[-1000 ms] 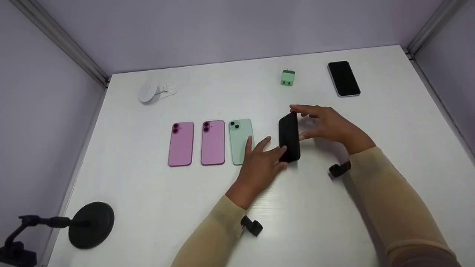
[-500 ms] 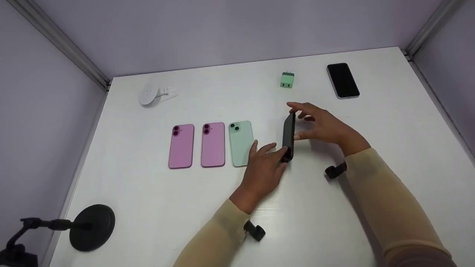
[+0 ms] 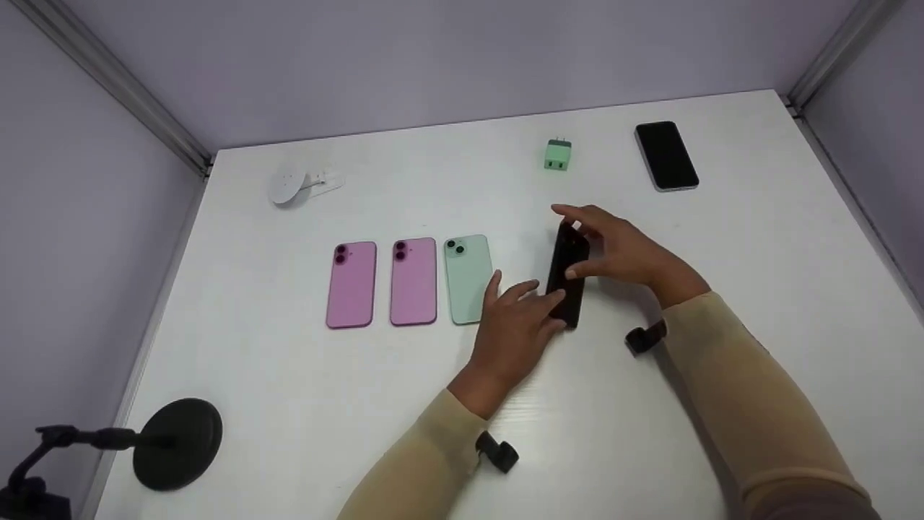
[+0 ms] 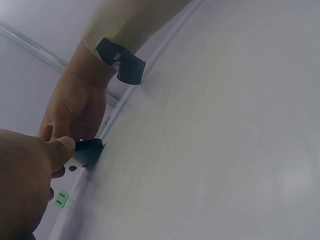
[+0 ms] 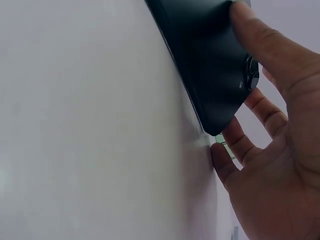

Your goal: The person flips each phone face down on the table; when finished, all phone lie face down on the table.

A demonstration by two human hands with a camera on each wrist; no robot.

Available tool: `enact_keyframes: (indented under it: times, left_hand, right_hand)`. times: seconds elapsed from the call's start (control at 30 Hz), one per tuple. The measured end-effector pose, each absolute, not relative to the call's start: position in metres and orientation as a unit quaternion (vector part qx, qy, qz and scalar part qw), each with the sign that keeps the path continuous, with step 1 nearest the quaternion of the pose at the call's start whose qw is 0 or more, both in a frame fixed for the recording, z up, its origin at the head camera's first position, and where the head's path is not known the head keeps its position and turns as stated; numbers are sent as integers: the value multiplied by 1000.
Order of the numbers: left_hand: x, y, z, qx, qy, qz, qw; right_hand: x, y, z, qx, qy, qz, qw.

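A black phone (image 3: 569, 278) stands tilted on its long edge, its back and camera lenses showing in the right wrist view. My right hand (image 3: 619, 249) grips its far end, the thumb (image 5: 245, 20) across the back and the other fingers around the end. My left hand (image 3: 514, 336) pinches the near end between thumb and index finger, its other fingers spread. Beside that hand lies a mint green phone (image 3: 468, 278), camera side up, its lower right corner partly covered by the hand. Two pink phones (image 3: 413, 282) lie camera side up farther left in the same row.
A green plug adapter (image 3: 557, 154) stands at the back. Right of it lies another phone (image 3: 667, 156), dark screen up. A white disc (image 3: 286, 186) with a cable sits at back left, and a black round stand base (image 3: 178, 444) at front left.
The black phone has turned on its long edge from facing its dark front upward, through nearly upright, to leaning left with its back showing. My right hand has shifted slightly left.
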State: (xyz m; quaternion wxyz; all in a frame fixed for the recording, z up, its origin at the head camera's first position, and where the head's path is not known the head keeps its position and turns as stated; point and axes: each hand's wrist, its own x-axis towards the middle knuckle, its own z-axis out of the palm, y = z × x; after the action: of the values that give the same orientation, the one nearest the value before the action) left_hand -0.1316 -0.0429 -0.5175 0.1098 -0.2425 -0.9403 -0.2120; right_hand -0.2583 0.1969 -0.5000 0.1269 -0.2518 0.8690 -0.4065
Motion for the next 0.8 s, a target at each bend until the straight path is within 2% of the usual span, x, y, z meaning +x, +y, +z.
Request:
enact_keyframes:
  times: [0.33,0.8]
  left_hand:
    - [-132,-46,-521,-234,-938,-204,153]
    - [-132,-47,-519,-223,-942,-206,140]
  right_hand:
    - [-256,190,-499,-240,867,-417,129]
    - [-254,186,-501,-234,873,-408,128]
